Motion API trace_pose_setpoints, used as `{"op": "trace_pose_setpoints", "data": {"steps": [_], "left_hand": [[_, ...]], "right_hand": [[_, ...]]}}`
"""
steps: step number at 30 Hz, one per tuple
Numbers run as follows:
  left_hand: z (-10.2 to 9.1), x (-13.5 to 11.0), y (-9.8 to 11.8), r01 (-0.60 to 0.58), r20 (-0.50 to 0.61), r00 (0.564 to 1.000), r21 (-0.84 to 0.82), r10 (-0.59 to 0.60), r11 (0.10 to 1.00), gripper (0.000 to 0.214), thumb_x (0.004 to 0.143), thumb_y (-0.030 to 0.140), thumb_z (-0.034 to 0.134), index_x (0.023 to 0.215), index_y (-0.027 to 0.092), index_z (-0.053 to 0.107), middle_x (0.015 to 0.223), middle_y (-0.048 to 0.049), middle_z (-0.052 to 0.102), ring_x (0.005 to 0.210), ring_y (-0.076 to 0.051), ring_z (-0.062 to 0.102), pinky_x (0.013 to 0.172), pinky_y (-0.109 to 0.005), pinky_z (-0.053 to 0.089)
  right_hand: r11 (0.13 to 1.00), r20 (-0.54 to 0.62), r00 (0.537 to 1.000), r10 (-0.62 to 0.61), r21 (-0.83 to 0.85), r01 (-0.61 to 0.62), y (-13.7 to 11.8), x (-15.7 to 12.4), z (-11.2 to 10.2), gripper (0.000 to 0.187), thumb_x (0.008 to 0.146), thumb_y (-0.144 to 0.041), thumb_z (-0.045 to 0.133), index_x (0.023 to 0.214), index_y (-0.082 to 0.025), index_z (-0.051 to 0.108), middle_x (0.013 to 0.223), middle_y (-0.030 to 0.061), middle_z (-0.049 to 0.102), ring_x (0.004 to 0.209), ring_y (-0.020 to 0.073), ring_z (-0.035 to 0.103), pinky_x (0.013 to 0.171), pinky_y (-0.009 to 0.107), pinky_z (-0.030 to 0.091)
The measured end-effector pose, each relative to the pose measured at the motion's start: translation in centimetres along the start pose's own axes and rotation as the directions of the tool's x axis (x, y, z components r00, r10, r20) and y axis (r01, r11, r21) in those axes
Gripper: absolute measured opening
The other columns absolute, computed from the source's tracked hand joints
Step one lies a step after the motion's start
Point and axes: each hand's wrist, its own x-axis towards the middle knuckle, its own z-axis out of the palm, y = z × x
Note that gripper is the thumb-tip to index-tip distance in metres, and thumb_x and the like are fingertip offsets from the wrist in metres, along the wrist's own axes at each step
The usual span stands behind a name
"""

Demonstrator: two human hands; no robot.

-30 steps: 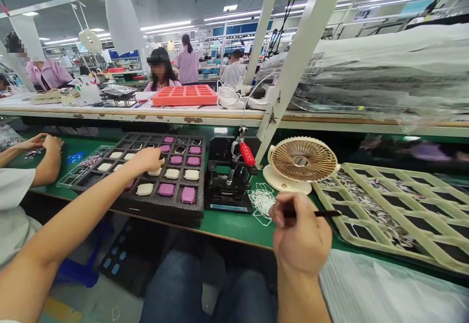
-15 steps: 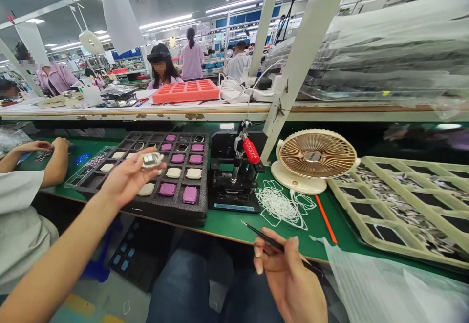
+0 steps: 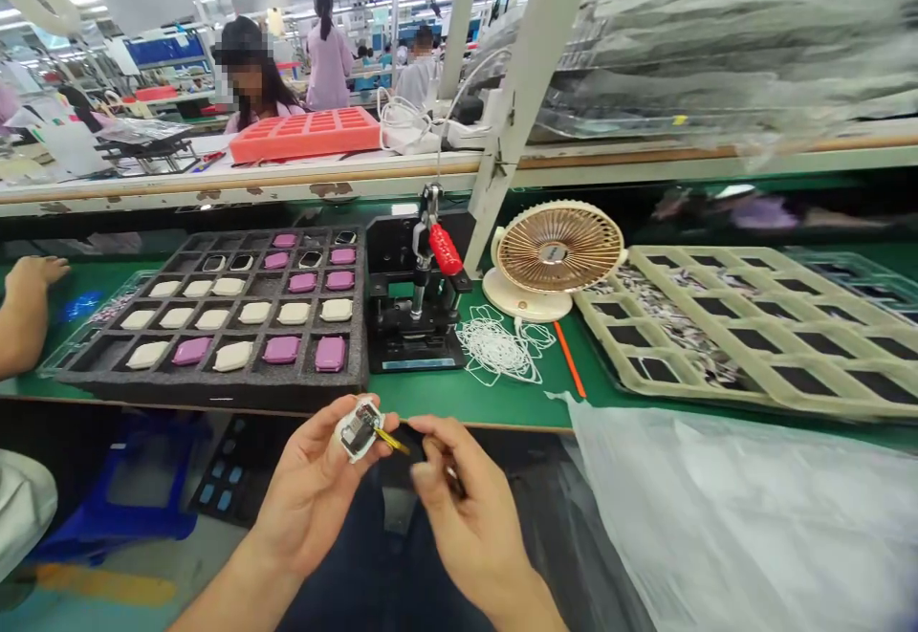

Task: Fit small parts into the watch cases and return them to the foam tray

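In front of my lap, my left hand (image 3: pixel 316 469) grips a white smartwatch case (image 3: pixel 360 428) between thumb and fingers. The case's open side faces up, showing electronic parts inside. A yellow flex cable (image 3: pixel 391 439) sticks out of it toward my other hand. Close beside the case, my right hand (image 3: pixel 469 508) is closed around dark tweezers (image 3: pixel 453 481), which are partly hidden and blurred. Whether they touch the cable I cannot tell. Beyond my hands, a black foam tray (image 3: pixel 344 337) holds several white and purple watch cases.
A black press with a red handle (image 3: pixel 446 250) stands right of the tray. Past it are a tangle of white cord (image 3: pixel 498 345), a fan (image 3: pixel 563 250), an orange stick (image 3: pixel 570 359) and a beige tray (image 3: pixel 746 374). A co-worker's arm (image 3: pixel 25 312) rests at far left.
My left hand has brought the white case from above the foam tray down toward my lap. My right hand has moved left and up beside it. The view has shifted right and down.
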Motion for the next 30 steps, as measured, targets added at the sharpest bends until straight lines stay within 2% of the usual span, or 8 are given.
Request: {"op": "trace_pose_setpoints", "data": {"steps": [6, 9, 12, 15, 17, 20, 23, 30], "left_hand": [[-0.8, 0.5, -1.5, -0.030, -0.001, 1.000, 0.072, 0.030, 0.997, 0.042, 0.073, 0.033, 0.096, 0.113, 0.030, 0.083, 0.130, -0.0071, 0.078, 0.131, -0.037, 0.068, 0.108, -0.045, 0.057], [-1.0, 0.5, -1.7, -0.047, -0.005, 0.999, 0.078, 0.048, 0.996, 0.033, 0.082, 0.043, 0.089, 0.111, 0.028, 0.083, 0.132, -0.0086, 0.076, 0.128, -0.038, 0.069, 0.107, -0.050, 0.058], [-1.0, 0.4, -2.0, -0.082, -0.025, 0.996, 0.129, 0.086, 0.988, 0.023, 0.083, 0.035, 0.089, 0.104, 0.028, 0.084, 0.131, -0.0068, 0.076, 0.123, -0.037, 0.073, 0.103, -0.048, 0.062], [-1.1, 0.3, -2.4, -0.059, 0.008, 0.998, 0.173, 0.058, 0.983, 0.046, 0.079, 0.027, 0.092, 0.123, 0.030, 0.080, 0.137, -0.0092, 0.074, 0.131, -0.036, 0.068, 0.109, -0.045, 0.058], [-1.1, 0.2, -2.8, -0.009, 0.034, 0.999, 0.193, 0.002, 0.981, 0.054, 0.081, 0.026, 0.091, 0.133, 0.029, 0.076, 0.143, -0.0123, 0.071, 0.137, -0.034, 0.064, 0.114, -0.042, 0.054], [-1.3, 0.2, -3.3, 0.027, 0.037, 0.999, 0.182, -0.034, 0.983, 0.052, 0.082, 0.025, 0.090, 0.132, 0.027, 0.076, 0.141, -0.0137, 0.073, 0.135, -0.033, 0.065, 0.113, -0.041, 0.054], [-1.5, 0.3, -3.6, 0.040, 0.001, 0.999, 0.156, -0.041, 0.987, 0.051, 0.079, 0.020, 0.092, 0.127, 0.030, 0.078, 0.138, -0.0118, 0.075, 0.126, -0.030, 0.072, 0.106, -0.038, 0.059], [-1.9, -0.2, -4.0, 0.067, -0.046, 0.997, 0.163, -0.060, 0.984, 0.049, 0.078, 0.019, 0.092, 0.125, 0.028, 0.080, 0.140, -0.0127, 0.074, 0.117, -0.023, 0.075, 0.099, -0.030, 0.061]], "right_hand": [[0.999, -0.082, 0.997, -0.006, 0.046, 0.010, 2.2, -0.2, 1.6, 0.015, 0.096, -0.026, 0.075, 0.110, -0.028, 0.081, 0.106, 0.0044, 0.072, 0.053, 0.0069, 0.047, 0.048, 0.024, 0.042], [0.997, -0.111, 0.993, -0.027, 0.069, 0.035, 2.6, -0.1, 1.5, 0.016, 0.094, -0.022, 0.077, 0.107, -0.028, 0.082, 0.108, 0.0057, 0.077, 0.059, 0.0107, 0.062, 0.050, 0.024, 0.048], [0.996, -0.135, 0.988, -0.072, 0.047, 0.079, 2.3, 0.1, 1.0, 0.018, 0.095, -0.015, 0.075, 0.107, -0.027, 0.081, 0.106, 0.0066, 0.079, 0.075, 0.0167, 0.074, 0.055, 0.025, 0.055], [0.981, -0.147, 0.970, -0.195, -0.045, 0.191, 1.9, -0.1, 0.7, 0.028, 0.094, -0.007, 0.073, 0.112, -0.027, 0.078, 0.106, 0.0064, 0.079, 0.091, 0.0201, 0.077, 0.070, 0.028, 0.063], [0.944, -0.119, 0.943, -0.312, -0.155, 0.293, 1.8, -0.3, 0.6, 0.036, 0.092, -0.003, 0.074, 0.118, -0.027, 0.076, 0.107, 0.0067, 0.078, 0.096, 0.0206, 0.077, 0.078, 0.031, 0.065], [0.867, -0.059, 0.909, -0.413, -0.332, 0.372, 2.2, -0.9, 0.5, 0.042, 0.091, -0.003, 0.075, 0.125, -0.028, 0.074, 0.108, 0.0074, 0.076, 0.080, 0.0163, 0.074, 0.065, 0.028, 0.061], [0.826, 0.000, 0.907, -0.421, -0.413, 0.383, 2.9, -1.4, 0.3, 0.045, 0.094, -0.004, 0.072, 0.130, -0.029, 0.072, 0.112, 0.0078, 0.076, 0.061, 0.0104, 0.062, 0.054, 0.026, 0.053], [0.812, 0.139, 0.919, -0.369, -0.433, 0.392, 3.0, -1.6, -0.4, 0.047, 0.096, -0.006, 0.064, 0.135, -0.032, 0.070, 0.123, 0.0085, 0.072, 0.057, 0.0081, 0.055, 0.053, 0.026, 0.048]]}}
